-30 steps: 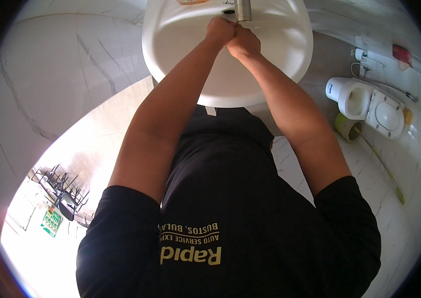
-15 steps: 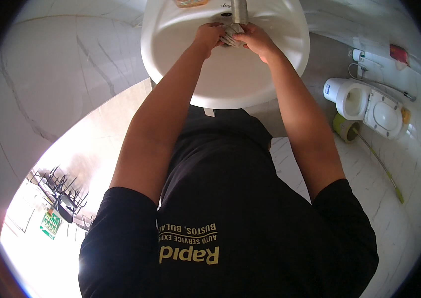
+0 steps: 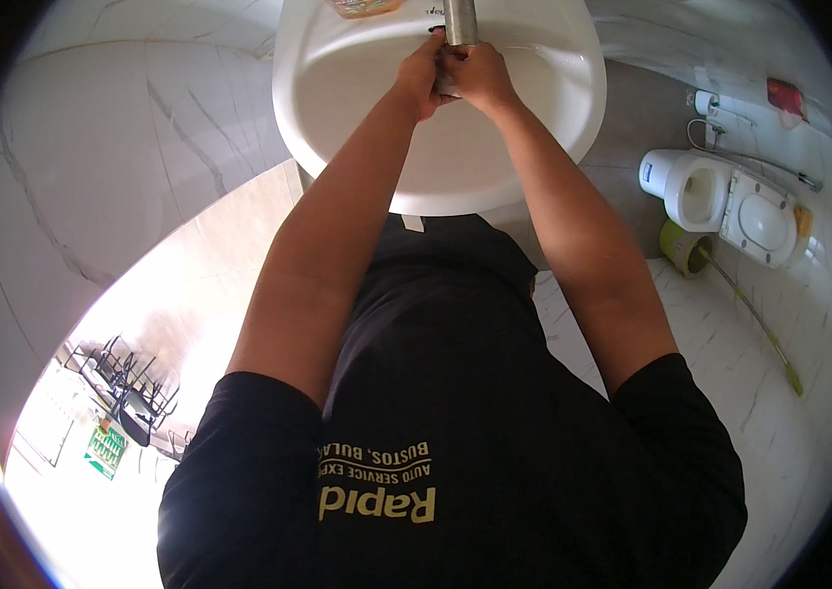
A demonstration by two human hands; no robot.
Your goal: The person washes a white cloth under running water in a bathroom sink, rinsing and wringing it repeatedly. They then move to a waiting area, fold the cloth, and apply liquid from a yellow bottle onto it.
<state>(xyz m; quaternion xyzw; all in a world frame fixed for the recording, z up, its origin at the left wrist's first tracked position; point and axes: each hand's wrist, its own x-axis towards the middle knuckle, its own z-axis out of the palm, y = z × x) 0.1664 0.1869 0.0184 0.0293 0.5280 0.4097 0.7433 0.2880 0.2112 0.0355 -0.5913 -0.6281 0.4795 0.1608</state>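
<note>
Below the metal faucet point(image 3: 461, 24), my two hands meet over the basin of a white sink point(image 3: 455, 177). A crumpled pale grey cloth point(image 3: 447, 89) is bunched between them, and only a small part of it shows. My left hand point(image 3: 419, 80) curls around its left side, with the thumb up near the faucet. From the right, my right hand point(image 3: 483, 77) closes over the cloth with bent fingers. The fingers of both hands overlap and hide most of it. Whether water is running cannot be made out.
A clear container with orange contents point(image 3: 365, 8) sits on the sink's back left rim. Off to the right are a white toilet point(image 3: 676, 191), a green bucket point(image 3: 675, 247) and a long green-tipped handle point(image 3: 757, 326). Dark thin-framed objects point(image 3: 127, 388) stand at the lower left.
My hands have drawn closer together, and the right one now covers more of the cloth. Much less of the cloth shows than before.
</note>
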